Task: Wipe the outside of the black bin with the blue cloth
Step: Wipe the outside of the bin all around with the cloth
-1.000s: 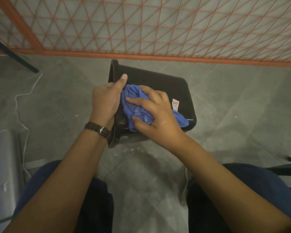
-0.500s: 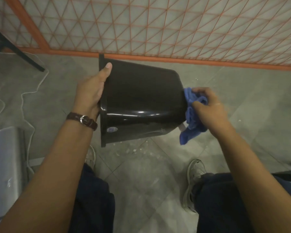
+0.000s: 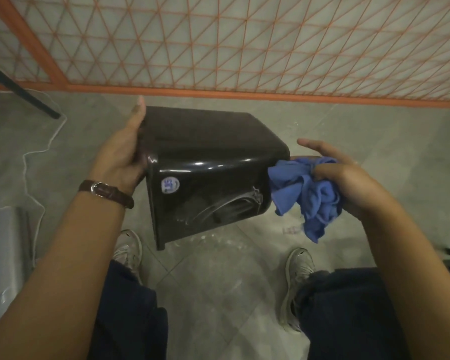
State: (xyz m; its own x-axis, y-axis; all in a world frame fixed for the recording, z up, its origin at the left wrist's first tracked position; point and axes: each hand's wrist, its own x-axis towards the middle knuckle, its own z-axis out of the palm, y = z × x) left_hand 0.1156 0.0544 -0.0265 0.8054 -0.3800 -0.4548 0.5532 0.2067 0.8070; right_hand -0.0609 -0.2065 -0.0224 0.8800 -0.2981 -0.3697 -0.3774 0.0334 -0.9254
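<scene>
The black bin point(image 3: 208, 172) hangs on its side above the floor, its open end to the left and its base to the right. A round white sticker shows on the side facing me. My left hand point(image 3: 122, 157) grips the bin's rim, thumb along the top edge. The bunched blue cloth point(image 3: 309, 193) lies against the bin's base, part of it hanging down. My right hand point(image 3: 340, 178) holds the cloth from the right, thumb over it and the other fingers stretched behind it.
Grey tiled floor point(image 3: 218, 281) lies below, with my two shoes and knees near the bottom. An orange lattice screen point(image 3: 244, 48) stands at the back. A black leg point(image 3: 24, 94) and white cable point(image 3: 37, 152) are at left; a grey box point(image 3: 3, 255) sits lower left.
The bin was turned so another side faces me, its sticker now higher up. My right hand swept the cloth off the side to the bin's base and stays there.
</scene>
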